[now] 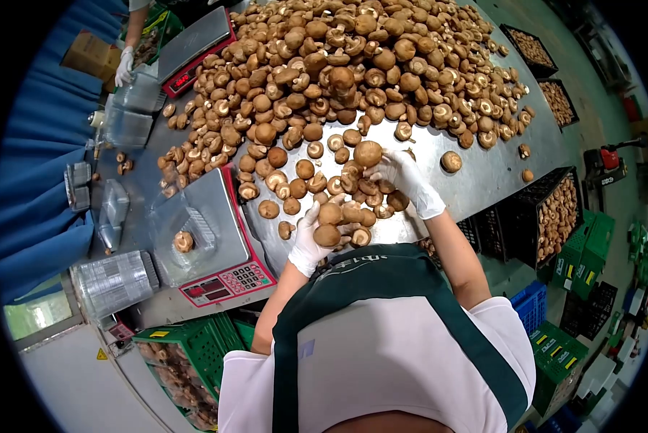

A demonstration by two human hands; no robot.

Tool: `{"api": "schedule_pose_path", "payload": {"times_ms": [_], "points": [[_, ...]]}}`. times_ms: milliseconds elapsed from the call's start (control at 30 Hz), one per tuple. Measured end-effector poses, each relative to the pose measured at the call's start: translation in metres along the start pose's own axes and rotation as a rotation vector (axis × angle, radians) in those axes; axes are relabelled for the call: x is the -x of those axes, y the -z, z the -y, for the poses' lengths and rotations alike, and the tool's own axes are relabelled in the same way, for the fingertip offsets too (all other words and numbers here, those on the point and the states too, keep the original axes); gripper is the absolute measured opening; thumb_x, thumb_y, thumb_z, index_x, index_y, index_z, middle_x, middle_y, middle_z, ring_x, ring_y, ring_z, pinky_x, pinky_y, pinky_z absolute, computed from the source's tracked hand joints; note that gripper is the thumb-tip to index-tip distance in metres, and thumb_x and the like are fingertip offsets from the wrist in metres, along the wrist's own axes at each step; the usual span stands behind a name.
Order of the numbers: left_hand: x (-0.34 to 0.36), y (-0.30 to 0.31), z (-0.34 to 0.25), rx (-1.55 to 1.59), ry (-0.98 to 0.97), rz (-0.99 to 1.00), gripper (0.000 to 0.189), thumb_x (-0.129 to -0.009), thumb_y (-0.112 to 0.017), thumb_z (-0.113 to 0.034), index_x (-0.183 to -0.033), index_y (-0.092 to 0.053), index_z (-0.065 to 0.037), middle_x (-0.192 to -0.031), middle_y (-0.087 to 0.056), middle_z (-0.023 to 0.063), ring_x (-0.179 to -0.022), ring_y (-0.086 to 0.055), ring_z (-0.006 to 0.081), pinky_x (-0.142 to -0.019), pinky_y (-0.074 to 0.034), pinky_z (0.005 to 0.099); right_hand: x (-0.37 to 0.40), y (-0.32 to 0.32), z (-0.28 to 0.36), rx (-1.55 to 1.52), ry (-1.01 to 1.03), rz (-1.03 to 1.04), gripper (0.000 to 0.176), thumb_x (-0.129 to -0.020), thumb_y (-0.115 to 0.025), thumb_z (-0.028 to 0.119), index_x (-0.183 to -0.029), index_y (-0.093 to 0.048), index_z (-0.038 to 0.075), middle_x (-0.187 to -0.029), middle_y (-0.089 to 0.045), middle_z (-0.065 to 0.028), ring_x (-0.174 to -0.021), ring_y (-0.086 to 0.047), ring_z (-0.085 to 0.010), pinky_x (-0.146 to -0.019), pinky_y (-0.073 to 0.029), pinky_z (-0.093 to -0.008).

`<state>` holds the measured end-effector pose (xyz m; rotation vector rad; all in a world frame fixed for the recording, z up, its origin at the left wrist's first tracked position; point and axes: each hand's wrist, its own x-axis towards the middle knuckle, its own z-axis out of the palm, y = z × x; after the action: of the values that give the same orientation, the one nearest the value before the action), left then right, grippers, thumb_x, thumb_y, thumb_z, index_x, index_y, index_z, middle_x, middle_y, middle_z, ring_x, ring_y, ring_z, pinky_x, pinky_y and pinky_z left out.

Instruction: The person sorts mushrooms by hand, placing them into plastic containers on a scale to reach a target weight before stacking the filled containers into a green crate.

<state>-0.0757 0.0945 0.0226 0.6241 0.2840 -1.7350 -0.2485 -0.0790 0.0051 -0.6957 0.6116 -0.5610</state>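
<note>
My left hand (308, 242), in a white glove, curls around a couple of brown mushrooms (327, 236) close to my apron. Its fingertips are partly hidden beneath them. Farther out, my right hand (404, 179), also gloved, has its fingers closed on a large round-capped mushroom (368, 153). Between and around both hands lie several loose mushrooms (304, 169) on the shiny metal table (439, 191). To the left, a red-edged digital scale (226, 238) carries an opened clear plastic tray (197, 231) with one mushroom (183, 241) in it.
A big mushroom heap (367, 65) covers the table's far side. Clear trays (118, 281) are stacked at left. A second scale (194, 43) stands at upper left, near another person's gloved hand (125, 68). Black crates (547, 216) of mushrooms stand at right.
</note>
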Motion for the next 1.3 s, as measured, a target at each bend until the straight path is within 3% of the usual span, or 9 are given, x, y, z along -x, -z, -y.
{"api": "schedule_pose_path", "payload": {"times_ms": [67, 200, 400, 567, 667, 933, 1067, 1133, 1300], "points": [[-0.007, 0.006, -0.002, -0.006, 0.161, 0.307, 0.061, -0.093, -0.036, -0.048, -0.136, -0.032, -0.005, -0.128, -0.046, 0.0192, -0.103, -0.056, 0.0395, -0.077, -0.054, 0.0484, 0.007, 0.002, -0.013, -0.038, -0.020, 0.080, 0.039, -0.092, -0.043, 0.024, -0.116, -0.049, -0.006, -0.108, -0.059, -0.0154, -0.093, -0.060, -0.0249, -0.076, -0.049, -0.0355], [-0.013, -0.001, -0.001, -0.144, 0.147, 0.269, 0.061, -0.092, -0.041, -0.047, -0.135, -0.031, -0.004, -0.126, -0.047, 0.0198, -0.102, -0.056, 0.0429, -0.079, -0.054, 0.0500, 0.027, -0.028, -0.018, 0.405, 0.079, -0.043, 0.032, -0.091, -0.045, 0.017, -0.115, -0.054, -0.003, -0.105, -0.060, -0.0088, -0.096, -0.056, -0.0152, -0.084, -0.044, -0.0273], [-0.010, 0.004, -0.004, -0.124, 0.147, 0.203, 0.053, -0.089, -0.055, -0.038, -0.128, -0.041, -0.005, -0.118, -0.053, 0.0196, -0.102, -0.057, 0.0384, -0.078, -0.054, 0.0467, 0.038, -0.054, -0.032, 1.078, 0.461, 0.106, 0.035, -0.084, -0.053, 0.013, -0.116, -0.056, 0.000, -0.114, -0.058, -0.0188, -0.109, -0.054, -0.0312, -0.093, -0.042, -0.0341], [0.017, -0.006, -0.015, -0.446, -0.162, -0.006, 0.054, -0.084, -0.059, -0.034, -0.127, -0.043, -0.005, -0.110, -0.058, 0.0168, -0.096, -0.061, 0.0296, -0.074, -0.054, 0.0377, 0.044, -0.052, -0.028, 0.915, 0.357, -0.022, 0.036, -0.083, -0.053, 0.010, -0.119, -0.055, 0.006, -0.112, -0.060, -0.0163, -0.103, -0.058, -0.0283, -0.089, -0.045, -0.0330], [0.048, -0.001, -0.053, -0.529, -0.344, -0.043, 0.054, -0.082, -0.061, -0.033, -0.126, -0.041, -0.007, -0.108, -0.058, 0.0154, -0.090, -0.063, 0.0277, -0.067, -0.055, 0.0338, 0.052, -0.044, -0.007, 0.973, 0.224, -0.157, 0.033, -0.085, -0.053, 0.010, -0.118, -0.056, 0.004, -0.106, -0.063, -0.0112, -0.089, -0.060, -0.0150, -0.081, -0.047, -0.0266], [0.189, 0.024, -0.171, -1.017, -1.322, -0.630, 0.036, -0.081, -0.063, -0.007, -0.114, -0.050, -0.001, -0.103, -0.058, 0.0141, -0.083, -0.062, 0.0178, -0.066, -0.053, 0.0238, 0.061, -0.002, 0.012, 1.096, 0.195, -0.334, 0.024, -0.087, -0.054, 0.014, -0.108, -0.064, 0.005, -0.090, -0.066, -0.0084, -0.078, -0.059, -0.0107, -0.073, -0.047, -0.0253], [0.213, 0.081, -0.212, -1.894, -1.329, -0.826, 0.033, -0.077, -0.064, -0.004, -0.110, -0.056, -0.001, -0.125, -0.052, 0.0119, -0.115, -0.048, 0.0255, -0.097, -0.037, 0.0323, 0.058, -0.008, 0.018, 1.128, 0.119, -0.322, 0.024, -0.087, -0.055, 0.016, -0.107, -0.063, 0.005, -0.093, -0.067, -0.0092, -0.080, -0.060, -0.0118, -0.073, -0.047, -0.0255], [0.206, 0.086, -0.207, -2.051, -1.154, -0.872, 0.042, -0.076, -0.067, -0.009, -0.117, -0.055, -0.004, -0.130, -0.050, 0.0119, -0.119, -0.047, 0.0260, -0.099, -0.037, 0.0321, 0.054, -0.015, 0.018, 1.157, 0.090, -0.308, 0.029, -0.083, -0.059, 0.019, -0.108, -0.063, 0.006, -0.096, -0.066, -0.0176, -0.086, -0.065, -0.0244, -0.078, -0.049, -0.0305], [0.189, 0.076, -0.194, -2.205, -1.154, -1.105, 0.046, -0.077, -0.068, -0.016, -0.120, -0.055, -0.008, -0.133, -0.048, 0.0110, -0.114, -0.050, 0.0260, -0.095, -0.040, 0.0345, 0.042, -0.021, 0.008, 1.249, 0.177, -0.283, 0.031, -0.081, -0.061, 0.024, -0.106, -0.064, 0.006, -0.094, -0.065, -0.0186, -0.086, -0.063, -0.0306, -0.077, -0.049, -0.0342]]}}
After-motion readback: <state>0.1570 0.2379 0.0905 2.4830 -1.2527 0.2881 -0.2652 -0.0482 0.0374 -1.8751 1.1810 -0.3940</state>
